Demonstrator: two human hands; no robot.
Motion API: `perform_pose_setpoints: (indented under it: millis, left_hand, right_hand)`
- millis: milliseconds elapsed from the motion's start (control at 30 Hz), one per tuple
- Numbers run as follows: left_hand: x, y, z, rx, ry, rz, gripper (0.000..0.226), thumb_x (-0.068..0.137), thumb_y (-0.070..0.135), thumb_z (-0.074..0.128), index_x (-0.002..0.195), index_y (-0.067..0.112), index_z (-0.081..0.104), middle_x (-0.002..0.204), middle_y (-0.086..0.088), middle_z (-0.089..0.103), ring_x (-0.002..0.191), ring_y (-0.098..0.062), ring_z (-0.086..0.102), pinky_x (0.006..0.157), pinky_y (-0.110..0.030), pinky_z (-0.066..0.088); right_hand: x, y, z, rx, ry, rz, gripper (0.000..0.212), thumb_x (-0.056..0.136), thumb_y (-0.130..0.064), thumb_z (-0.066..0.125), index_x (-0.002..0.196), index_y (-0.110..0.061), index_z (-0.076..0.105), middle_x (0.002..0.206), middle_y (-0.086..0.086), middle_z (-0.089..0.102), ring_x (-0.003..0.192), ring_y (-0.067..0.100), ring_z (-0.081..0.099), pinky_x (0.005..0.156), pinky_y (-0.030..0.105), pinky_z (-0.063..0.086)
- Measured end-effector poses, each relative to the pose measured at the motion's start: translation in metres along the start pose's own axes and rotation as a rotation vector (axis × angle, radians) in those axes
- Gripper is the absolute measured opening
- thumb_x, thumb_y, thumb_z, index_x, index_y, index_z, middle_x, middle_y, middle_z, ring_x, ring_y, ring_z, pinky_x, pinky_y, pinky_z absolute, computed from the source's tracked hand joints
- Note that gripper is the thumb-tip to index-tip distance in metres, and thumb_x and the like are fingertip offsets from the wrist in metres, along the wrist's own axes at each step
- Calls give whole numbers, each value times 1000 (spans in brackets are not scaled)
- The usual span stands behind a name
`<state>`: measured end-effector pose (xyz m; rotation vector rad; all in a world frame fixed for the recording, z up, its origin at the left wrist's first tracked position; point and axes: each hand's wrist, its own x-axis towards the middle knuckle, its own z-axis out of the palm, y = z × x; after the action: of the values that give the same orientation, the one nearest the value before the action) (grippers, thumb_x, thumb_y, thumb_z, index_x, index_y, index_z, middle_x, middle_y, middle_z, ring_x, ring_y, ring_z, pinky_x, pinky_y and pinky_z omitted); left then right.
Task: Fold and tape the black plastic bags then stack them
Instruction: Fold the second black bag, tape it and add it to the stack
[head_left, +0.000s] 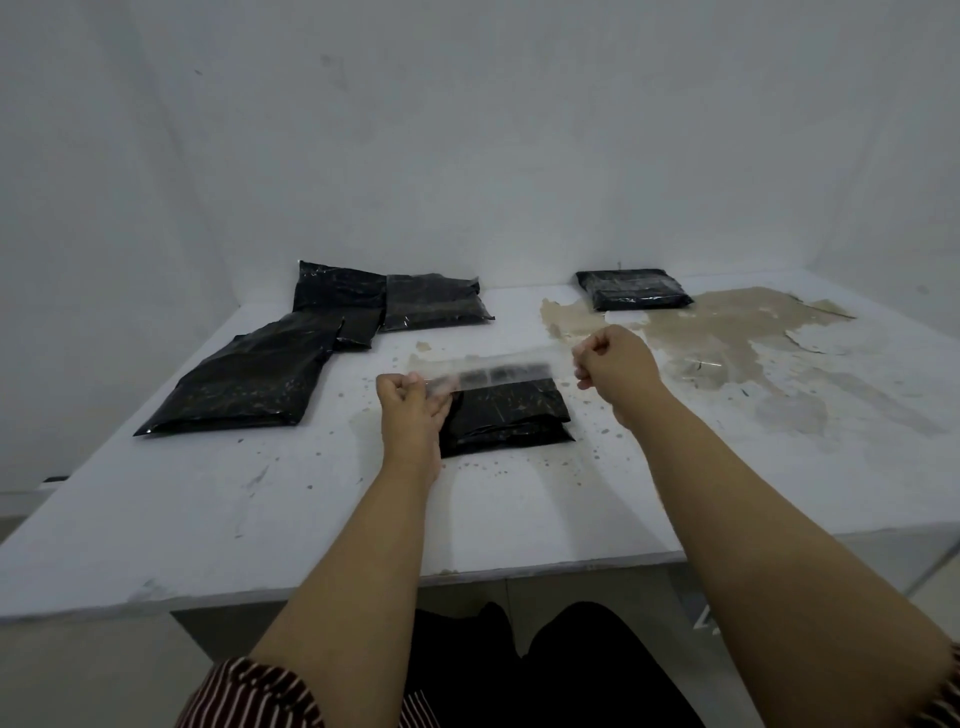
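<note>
A folded black plastic bag lies on the white table in front of me. Just above its far edge a strip of clear tape stretches level, blurred by motion. My left hand pinches the strip's left end. My right hand is a closed fist beyond the strip's right end; whether it touches the tape is unclear. Three unfolded black bags lie at the back left: a large one, one behind it and one beside that. A folded, taped bag rests at the back right.
White walls close in behind and to the left of the table. A wide patch of peeled, brownish surface spreads over the table's right side. The table's front edge runs above my lap.
</note>
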<state>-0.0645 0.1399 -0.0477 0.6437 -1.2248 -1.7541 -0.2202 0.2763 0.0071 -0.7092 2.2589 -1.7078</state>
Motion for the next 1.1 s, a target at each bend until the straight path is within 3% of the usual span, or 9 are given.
perform_pose_setpoints:
  millis: [133,200,367,467,567,700,767,867,1100]
  left_hand:
    - [2,-1,1,62,-22,24,12,106,24,35,96,18,33,115,-10,46,94,-12,72,102,-35,49]
    - [2,1,3,77,8,52,12,106,28,33,99,18,31,117,-8,44,91,-11,72,90,-25,54]
    - [0,8,11,289,30,140,16,106,33,25,97,20,27,100,2,41,99,-22,70,78,-18,47]
    - [-2,11,13,402,39,197,17,106,34,24,95,22,27,90,5,39,97,-23,70,77,-18,46]
    - [-3,11,13,482,69,252,21,107,34,23,86,29,27,84,6,38,96,-24,70,80,-21,46]
    - [-4,14,12,517,71,255,18,107,33,24,90,26,27,87,6,39,96,-24,70,78,-19,47]
    - [-5,16,11,517,53,253,22,107,33,25,86,28,27,85,4,38,95,-24,71,79,-19,48]
    - [-5,16,10,501,55,235,24,107,33,25,83,30,27,87,4,40,90,-23,73,85,-30,49]
    - [-4,23,1,383,71,142,16,106,31,26,94,22,28,101,-6,48,74,-19,74,76,-28,55]
  right_hand:
    - [4,0,-7,18,-6,20,20,90,5,43,81,-11,51,74,3,59,60,15,53,66,33,50]
    - [0,-1,-3,63,-17,33,11,92,2,49,90,-9,54,73,4,59,60,14,53,66,33,51]
    - [0,4,0,139,-23,108,21,95,-11,54,74,-8,58,67,6,58,60,18,62,90,49,53]
    - [1,4,3,230,-42,156,25,98,-12,49,73,-8,48,72,1,54,67,22,69,92,47,52]
    - [-2,1,7,282,-81,185,23,100,-12,44,77,-11,42,90,7,56,73,24,70,76,34,56]
    - [0,6,11,224,-23,226,18,98,-17,49,80,-15,47,124,17,53,74,25,70,58,31,52]
    - [0,7,13,230,26,213,20,99,-14,47,79,-11,48,101,17,64,64,22,66,74,38,57]
    - [-2,5,16,265,48,185,23,98,-8,46,76,-7,50,65,10,57,56,23,63,88,44,55]
    - [-10,7,24,244,-101,144,7,100,-7,42,95,-7,46,77,8,55,63,21,66,84,44,57]
